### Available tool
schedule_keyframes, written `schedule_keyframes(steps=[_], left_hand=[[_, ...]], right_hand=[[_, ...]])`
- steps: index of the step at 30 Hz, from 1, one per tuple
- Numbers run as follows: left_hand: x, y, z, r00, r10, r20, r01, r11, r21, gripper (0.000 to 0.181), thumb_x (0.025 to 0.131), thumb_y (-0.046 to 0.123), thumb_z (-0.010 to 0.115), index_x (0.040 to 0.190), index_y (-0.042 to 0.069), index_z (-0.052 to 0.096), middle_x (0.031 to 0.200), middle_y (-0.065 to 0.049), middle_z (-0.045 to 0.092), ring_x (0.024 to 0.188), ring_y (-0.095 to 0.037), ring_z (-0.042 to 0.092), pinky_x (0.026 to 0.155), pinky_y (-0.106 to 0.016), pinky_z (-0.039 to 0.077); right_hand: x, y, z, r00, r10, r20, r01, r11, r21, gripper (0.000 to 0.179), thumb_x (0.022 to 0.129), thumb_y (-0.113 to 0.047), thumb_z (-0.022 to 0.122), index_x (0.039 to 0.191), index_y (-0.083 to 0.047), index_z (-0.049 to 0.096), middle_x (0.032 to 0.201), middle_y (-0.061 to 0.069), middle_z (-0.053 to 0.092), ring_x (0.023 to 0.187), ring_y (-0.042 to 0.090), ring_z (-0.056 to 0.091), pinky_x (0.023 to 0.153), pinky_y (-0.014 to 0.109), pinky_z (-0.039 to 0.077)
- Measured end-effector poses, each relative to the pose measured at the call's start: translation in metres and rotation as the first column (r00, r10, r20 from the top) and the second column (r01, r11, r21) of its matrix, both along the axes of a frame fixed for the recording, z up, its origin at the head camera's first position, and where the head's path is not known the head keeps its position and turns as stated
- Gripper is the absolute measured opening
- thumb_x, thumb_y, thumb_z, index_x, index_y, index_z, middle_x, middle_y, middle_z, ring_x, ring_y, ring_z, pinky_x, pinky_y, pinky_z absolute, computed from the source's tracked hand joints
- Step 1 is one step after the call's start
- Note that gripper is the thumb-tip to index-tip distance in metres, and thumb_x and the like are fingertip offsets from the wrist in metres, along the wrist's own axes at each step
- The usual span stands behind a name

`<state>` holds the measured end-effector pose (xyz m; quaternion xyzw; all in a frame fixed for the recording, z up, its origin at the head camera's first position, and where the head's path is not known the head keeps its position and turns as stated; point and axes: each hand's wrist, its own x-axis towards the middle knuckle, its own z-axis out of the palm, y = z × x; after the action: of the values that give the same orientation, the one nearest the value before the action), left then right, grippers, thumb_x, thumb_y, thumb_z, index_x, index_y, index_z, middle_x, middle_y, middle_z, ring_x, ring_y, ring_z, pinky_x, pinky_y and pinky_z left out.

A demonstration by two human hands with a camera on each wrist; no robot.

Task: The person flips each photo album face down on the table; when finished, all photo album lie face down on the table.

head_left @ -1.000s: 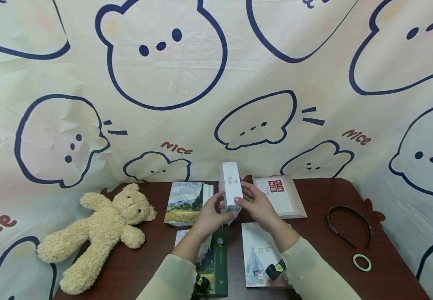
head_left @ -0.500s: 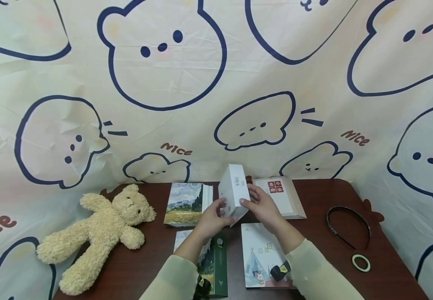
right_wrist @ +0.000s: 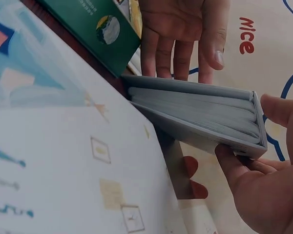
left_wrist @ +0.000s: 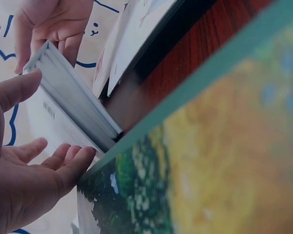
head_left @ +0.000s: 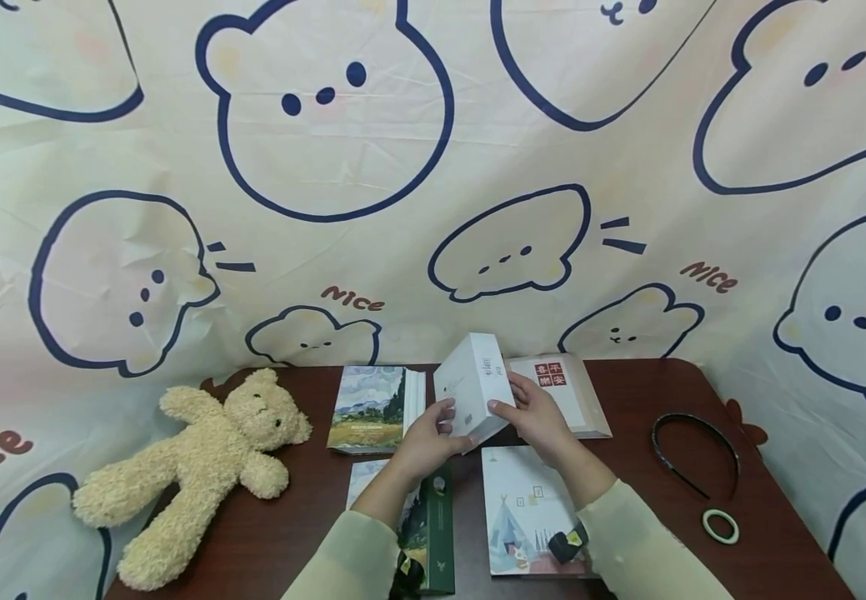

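Note:
A thick white hardcover book point(head_left: 470, 392) is held upright and slightly tilted above the back middle of the table. My right hand point(head_left: 545, 421) grips it by the spine side, with the thumb on one cover and fingers on the other in the right wrist view. My left hand point(head_left: 425, 442) touches the opposite cover point(left_wrist: 44, 114) with extended fingers point(right_wrist: 180, 56); its thumb stands apart from the book there. Both wrist views show the book's page block point(right_wrist: 195, 109) between the covers, facing the cameras.
Behind the hands lie a landscape-painting book point(head_left: 365, 408) and a white book with red characters point(head_left: 575, 400). Nearer are a green book point(head_left: 442, 533) and a tent-picture book point(head_left: 511, 508). A teddy bear point(head_left: 211, 467) lies left; a headband point(head_left: 661, 454) and pale ring point(head_left: 706, 527) lie right.
The white book has turned so more of its left cover faces the head camera, and its top has swung rightward. My right hand has moved slightly right; my left hand has moved little.

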<state>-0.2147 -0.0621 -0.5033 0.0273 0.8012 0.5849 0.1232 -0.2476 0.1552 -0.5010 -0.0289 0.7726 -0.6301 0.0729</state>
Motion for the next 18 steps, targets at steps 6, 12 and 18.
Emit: schedule_keyframes(steps=[6,12,18], left_hand=[[0.0004,0.0018,0.0015,1.000,-0.009,0.009,0.009,1.000,-0.007,0.083,0.087,0.024,0.084,0.157,0.006,0.043,0.150,-0.018,0.052,0.135,-0.041,0.052,0.104,-0.057,0.050],[-0.0002,0.0025,0.0019,1.000,-0.015,0.011,0.016,1.000,-0.024,0.082,0.088,0.025,0.083,0.157,0.006,0.043,0.150,-0.018,0.052,0.134,-0.040,0.053,0.104,-0.057,0.050],[-0.0008,0.0019,0.0007,1.000,-0.027,0.008,0.027,0.999,-0.029,0.081,0.089,0.024,0.082,0.157,0.005,0.043,0.149,-0.020,0.052,0.134,-0.042,0.052,0.105,-0.058,0.049]], right_hand=[[0.0000,0.0040,-0.0038,1.000,-0.025,0.003,0.025,0.999,0.020,0.079,0.095,-0.020,0.077,0.160,-0.005,0.035,0.159,0.018,0.045,0.144,0.035,0.046,0.109,0.047,0.045],[0.0003,0.0069,-0.0053,0.999,-0.040,0.016,0.040,0.999,0.012,0.081,0.094,-0.017,0.077,0.160,-0.002,0.033,0.159,0.020,0.044,0.145,0.035,0.044,0.110,0.040,0.045],[0.0001,0.0092,-0.0077,0.998,-0.048,0.034,0.046,0.998,0.043,0.082,0.094,-0.019,0.077,0.160,-0.001,0.032,0.159,0.020,0.044,0.144,0.035,0.045,0.109,0.042,0.045]])
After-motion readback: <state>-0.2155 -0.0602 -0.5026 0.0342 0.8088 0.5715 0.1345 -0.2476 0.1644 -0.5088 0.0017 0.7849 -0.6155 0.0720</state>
